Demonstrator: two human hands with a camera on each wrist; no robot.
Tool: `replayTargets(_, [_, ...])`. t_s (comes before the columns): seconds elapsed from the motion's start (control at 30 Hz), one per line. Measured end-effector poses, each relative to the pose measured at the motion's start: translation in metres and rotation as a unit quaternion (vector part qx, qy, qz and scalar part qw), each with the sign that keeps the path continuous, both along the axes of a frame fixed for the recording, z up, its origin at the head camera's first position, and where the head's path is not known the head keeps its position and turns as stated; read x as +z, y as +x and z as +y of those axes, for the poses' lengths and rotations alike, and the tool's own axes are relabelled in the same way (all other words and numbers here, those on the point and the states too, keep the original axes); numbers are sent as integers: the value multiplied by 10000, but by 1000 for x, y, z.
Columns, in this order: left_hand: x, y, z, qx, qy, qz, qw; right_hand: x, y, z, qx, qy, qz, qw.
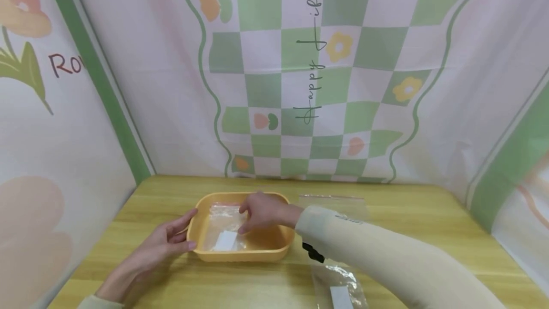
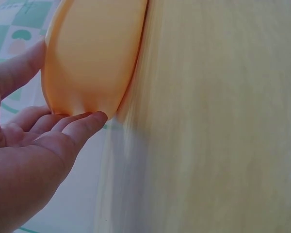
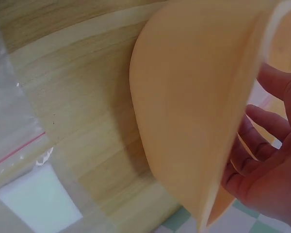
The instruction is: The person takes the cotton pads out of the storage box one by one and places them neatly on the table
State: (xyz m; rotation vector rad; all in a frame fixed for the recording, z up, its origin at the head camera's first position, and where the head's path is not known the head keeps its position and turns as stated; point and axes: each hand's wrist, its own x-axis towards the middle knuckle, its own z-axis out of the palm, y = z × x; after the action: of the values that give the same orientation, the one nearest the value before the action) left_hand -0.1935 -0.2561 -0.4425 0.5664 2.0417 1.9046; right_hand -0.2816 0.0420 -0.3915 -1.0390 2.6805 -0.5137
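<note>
A yellow-orange plastic basin (image 1: 240,256) sits on the wooden table. Inside lies a clear zip bag (image 1: 220,221) with a white rectangle (image 1: 226,241) at its near end. My left hand (image 1: 165,241) touches the basin's left end, thumb and fingers spread; in the left wrist view the fingertips (image 2: 98,116) press the outer wall. My right hand (image 1: 262,211) reaches over the rim into the basin, at the bag's right edge. Its thumb and index finger stand apart there. In the right wrist view, the basin's wall (image 3: 184,107) hides part of the fingers.
On the table (image 1: 407,232), right of the basin, lie another clear zip bag with a red seal line (image 1: 332,197) and a nearer clear bag (image 1: 336,275) holding a white rectangle (image 1: 341,297). My right sleeve (image 1: 377,247) crosses above them. A printed cloth (image 1: 300,85) hangs behind.
</note>
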Motion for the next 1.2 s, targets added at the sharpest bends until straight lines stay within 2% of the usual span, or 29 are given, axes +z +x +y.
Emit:
replayTargets(0.2, [-1,0,-1,-15,51,-32,10000,-8,4,-4,-168,66,-174,9997])
replayTargets(0.53, [-1,-1,0,-4,58,-23,10000,-16,6,-8,-151,867,408,9953])
replayTargets(0.67, [-1,-1,0,1,54,-24,10000,-14,5,-6,-201,963,392,9944])
replayTargets(0.83, [0,-1,0,5,42,-3,10000,-12,5,-2,-309,764,227,9963])
replayTargets(1.07, [0,0,-1,-51,64,14,10000,-15,7,0,-513,81,46,9986])
replayTargets(1.2, [-1,0,-1,-67,92,12,9999,-13,7,1,-367,-333,95,9987])
